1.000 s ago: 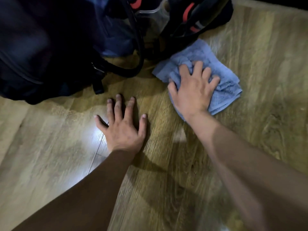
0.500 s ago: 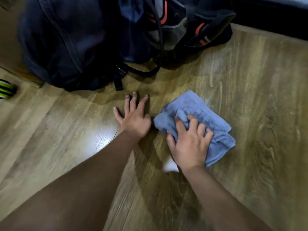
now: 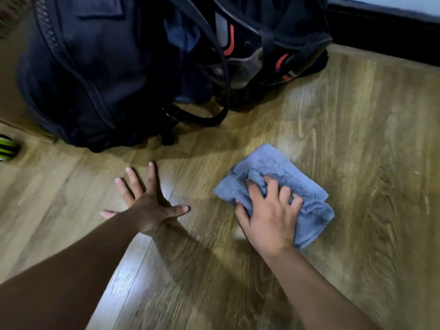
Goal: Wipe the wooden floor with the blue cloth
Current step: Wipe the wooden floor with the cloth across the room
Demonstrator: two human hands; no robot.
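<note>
The folded blue cloth (image 3: 283, 172) lies on the wooden floor (image 3: 357, 144) right of centre. My right hand (image 3: 269, 215) presses down on its near half, fingers curled and bunching the fabric. My left hand (image 3: 147, 203) rests flat on the floor to the left of the cloth, fingers spread wide, holding nothing. A bright glare patch on the boards sits between the two hands.
A large dark backpack (image 3: 95, 72) with a loose strap loop (image 3: 214, 117) fills the far left and centre. A black bag with red marks (image 3: 273, 51) lies behind it. A dark skirting board (image 3: 385, 29) runs along the far right. A green-and-black striped object (image 3: 7, 148) sits at the left edge.
My right hand dragged the cloth from beside the bags toward me, then curled its fingers into the fabric. My left hand spread its fingers wider.
</note>
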